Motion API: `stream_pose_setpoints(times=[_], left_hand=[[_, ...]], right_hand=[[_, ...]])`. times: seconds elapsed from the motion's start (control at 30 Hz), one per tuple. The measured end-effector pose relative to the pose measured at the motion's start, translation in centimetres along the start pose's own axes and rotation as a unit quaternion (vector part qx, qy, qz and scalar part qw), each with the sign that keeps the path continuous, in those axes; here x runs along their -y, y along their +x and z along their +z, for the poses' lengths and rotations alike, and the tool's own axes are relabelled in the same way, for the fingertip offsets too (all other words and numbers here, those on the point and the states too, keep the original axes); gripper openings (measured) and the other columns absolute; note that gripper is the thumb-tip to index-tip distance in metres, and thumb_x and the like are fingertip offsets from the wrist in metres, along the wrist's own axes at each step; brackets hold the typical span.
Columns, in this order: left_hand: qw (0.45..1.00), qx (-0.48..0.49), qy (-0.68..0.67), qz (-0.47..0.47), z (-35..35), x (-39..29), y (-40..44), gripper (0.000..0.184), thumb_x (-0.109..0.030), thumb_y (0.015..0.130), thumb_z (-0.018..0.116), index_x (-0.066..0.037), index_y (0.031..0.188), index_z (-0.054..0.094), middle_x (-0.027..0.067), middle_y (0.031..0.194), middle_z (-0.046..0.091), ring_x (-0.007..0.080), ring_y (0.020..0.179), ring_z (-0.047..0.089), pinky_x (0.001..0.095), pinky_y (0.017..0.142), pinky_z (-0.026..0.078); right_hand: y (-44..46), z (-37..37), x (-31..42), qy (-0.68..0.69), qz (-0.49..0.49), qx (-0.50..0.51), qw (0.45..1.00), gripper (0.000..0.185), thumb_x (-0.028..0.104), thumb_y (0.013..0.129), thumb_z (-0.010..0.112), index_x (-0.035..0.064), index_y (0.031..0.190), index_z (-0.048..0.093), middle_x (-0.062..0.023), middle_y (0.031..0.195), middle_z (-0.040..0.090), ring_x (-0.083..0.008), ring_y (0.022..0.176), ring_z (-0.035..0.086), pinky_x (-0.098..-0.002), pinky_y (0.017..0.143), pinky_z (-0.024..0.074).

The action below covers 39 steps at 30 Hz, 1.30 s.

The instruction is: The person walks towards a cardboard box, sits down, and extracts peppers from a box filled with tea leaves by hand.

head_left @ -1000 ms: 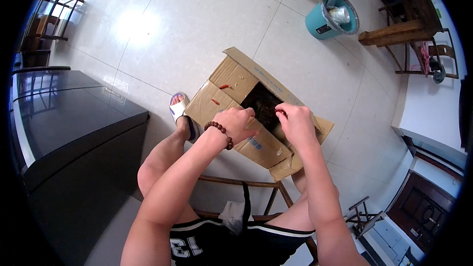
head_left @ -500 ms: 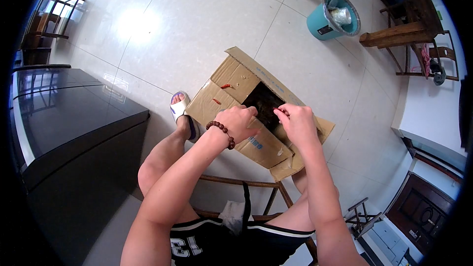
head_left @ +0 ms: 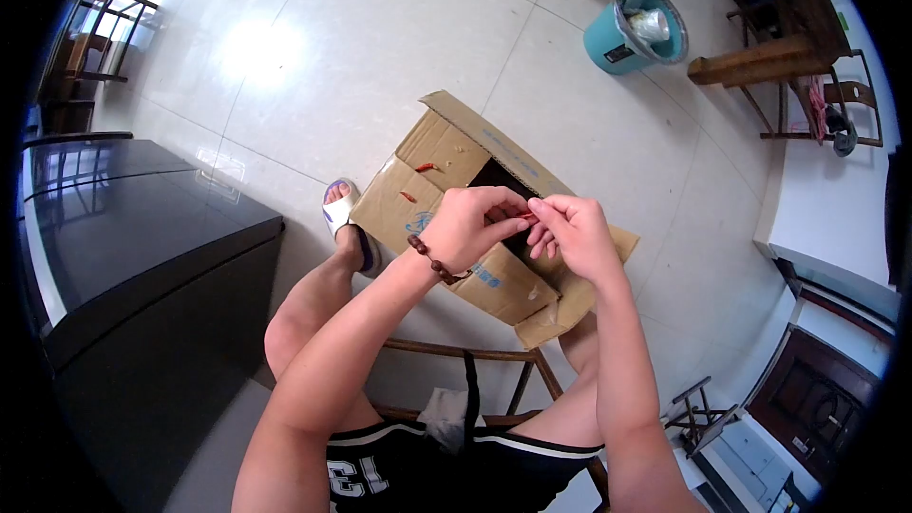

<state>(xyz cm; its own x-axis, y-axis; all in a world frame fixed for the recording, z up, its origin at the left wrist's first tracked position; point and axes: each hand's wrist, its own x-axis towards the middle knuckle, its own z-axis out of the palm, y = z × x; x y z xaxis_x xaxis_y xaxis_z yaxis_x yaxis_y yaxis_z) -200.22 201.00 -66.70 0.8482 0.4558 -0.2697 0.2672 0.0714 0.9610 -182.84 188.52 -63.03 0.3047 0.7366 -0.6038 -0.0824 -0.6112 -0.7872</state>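
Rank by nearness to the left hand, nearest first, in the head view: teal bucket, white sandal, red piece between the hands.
1. Red piece, by the left hand
2. White sandal, left of the carton
3. Teal bucket, upper right

"what colour is the box (head_left: 385,198)?"
"brown, with blue print (head_left: 418,221)."
"and the chillies (head_left: 427,168) on it?"
"bright red."
"the bracelet (head_left: 438,267)?"
"dark reddish-brown beads."
"the shorts (head_left: 427,470)?"
"black, edged with white stripes, with white figures (head_left: 359,478) on one leg."
"the sandal (head_left: 334,217)?"
"white, with purple-blue patches."
"the bin (head_left: 602,36)?"
"teal, with a dark label (head_left: 617,54)."
"and the floor (head_left: 380,47)?"
"pale grey, gridded with thin dark lines."
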Motion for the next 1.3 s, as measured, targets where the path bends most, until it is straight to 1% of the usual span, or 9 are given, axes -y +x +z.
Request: stream_pose_setpoints(times=[0.43, 0.53, 0.63, 0.73, 0.8, 0.93, 1.0, 1.1, 1.3], left_hand=[[1.000, -0.003, 0.008, -0.026, 0.6, -0.5, 0.4, 0.020, -0.013, 0.098, 0.080, 0.000, 0.112, 0.076, 0.0085, 0.092, 0.080, 0.0129, 0.083, 0.075, 0.0302, 0.077, 0.061], [0.998, -0.025, 0.056, 0.009, 0.9, 0.1, 0.4, 0.016, -0.010, 0.095, 0.078, -0.002, 0.109, 0.077, 0.0133, 0.094, 0.080, 0.0233, 0.082, 0.078, 0.0356, 0.077, 0.062], [0.992, -0.044, 0.115, 0.030, 0.6, 0.9, 0.3, 0.018, -0.009, 0.093, 0.077, -0.003, 0.109, 0.077, 0.0156, 0.099, 0.080, 0.0316, 0.087, 0.079, 0.0412, 0.080, 0.063], [0.973, -0.006, 0.222, -0.061, 0.1, 1.2, 0.1, 0.019, -0.007, 0.092, 0.074, -0.003, 0.111, 0.077, 0.0168, 0.100, 0.080, 0.0366, 0.090, 0.077, 0.0460, 0.083, 0.062], [0.972, -0.023, 0.232, 0.007, 0.3, 2.1, 0.0, 0.027, 0.004, 0.091, 0.072, -0.003, 0.117, 0.076, 0.0174, 0.101, 0.079, 0.0357, 0.086, 0.078, 0.0436, 0.082, 0.063], [0.965, -0.064, 0.232, 0.103, 0.5, 2.5, -0.1, 0.034, 0.004, 0.089, 0.072, -0.003, 0.121, 0.074, 0.0202, 0.111, 0.077, 0.0366, 0.093, 0.077, 0.0450, 0.086, 0.062], [0.978, 0.017, 0.207, -0.033, 0.2, 1.7, 0.0, 0.039, 0.004, 0.087, 0.073, -0.003, 0.124, 0.073, 0.0214, 0.123, 0.073, 0.0373, 0.103, 0.076, 0.0453, 0.091, 0.061], [0.983, -0.018, 0.181, 0.017, 0.6, 2.2, -0.5, 0.036, 0.004, 0.085, 0.066, -0.004, 0.119, 0.075, 0.0220, 0.117, 0.074, 0.0428, 0.105, 0.073, 0.0496, 0.096, 0.060], [0.979, 0.000, 0.204, -0.001, 0.5, 2.2, -0.1, 0.029, -0.010, 0.093, 0.073, -0.002, 0.120, 0.075, 0.0207, 0.108, 0.076, 0.0382, 0.104, 0.075, 0.0478, 0.091, 0.060]], right_hand=[[-0.2, -0.5, -0.3, -0.052, -0.050, -0.028, 0.997, 0.019, 0.016, 0.101, 0.079, -0.0024, 0.094, 0.077, -0.0044, 0.077, 0.074, -0.0095, 0.065, 0.070, -0.0274, 0.060, 0.0541], [-0.2, -0.5, -0.3, -0.102, -0.063, -0.051, 0.991, 0.020, 0.016, 0.100, 0.080, -0.0029, 0.095, 0.077, -0.0054, 0.074, 0.073, -0.0098, 0.066, 0.071, -0.0279, 0.060, 0.0549], [-0.4, -0.3, -0.1, -0.142, -0.047, -0.074, 0.986, 0.020, 0.017, 0.098, 0.081, -0.0030, 0.096, 0.077, -0.0089, 0.073, 0.075, -0.0126, 0.065, 0.072, -0.0305, 0.061, 0.0562], [-0.1, -0.2, -1.1, -0.206, -0.080, -0.101, 0.970, 0.018, 0.015, 0.095, 0.082, -0.0019, 0.096, 0.078, -0.0138, 0.077, 0.077, -0.0182, 0.064, 0.073, -0.0334, 0.063, 0.0579], [0.0, -0.3, -1.2, -0.224, -0.095, -0.103, 0.964, 0.017, 0.016, 0.093, 0.081, -0.0011, 0.096, 0.079, -0.0173, 0.079, 0.077, -0.0256, 0.064, 0.074, -0.0364, 0.066, 0.0595], [-0.1, 0.0, -0.5, -0.283, -0.059, -0.093, 0.953, 0.019, 0.017, 0.094, 0.080, -0.0010, 0.096, 0.079, -0.0185, 0.079, 0.077, -0.0316, 0.067, 0.075, -0.0383, 0.070, 0.0610], [0.0, 0.3, -1.2, -0.276, -0.142, -0.105, 0.945, 0.020, 0.019, 0.094, 0.079, -0.0011, 0.096, 0.079, -0.0202, 0.079, 0.076, -0.0355, 0.069, 0.075, -0.0415, 0.070, 0.0604], [-0.1, 0.5, -0.6, -0.302, -0.104, -0.095, 0.943, 0.019, 0.018, 0.095, 0.079, -0.0010, 0.095, 0.079, -0.0219, 0.078, 0.075, -0.0374, 0.069, 0.074, -0.0434, 0.069, 0.0591], [0.0, 0.5, -0.7, -0.296, -0.126, -0.087, 0.943, 0.021, 0.019, 0.098, 0.076, -0.0018, 0.095, 0.079, -0.0225, 0.076, 0.073, -0.0384, 0.066, 0.072, -0.0443, 0.066, 0.0571]])
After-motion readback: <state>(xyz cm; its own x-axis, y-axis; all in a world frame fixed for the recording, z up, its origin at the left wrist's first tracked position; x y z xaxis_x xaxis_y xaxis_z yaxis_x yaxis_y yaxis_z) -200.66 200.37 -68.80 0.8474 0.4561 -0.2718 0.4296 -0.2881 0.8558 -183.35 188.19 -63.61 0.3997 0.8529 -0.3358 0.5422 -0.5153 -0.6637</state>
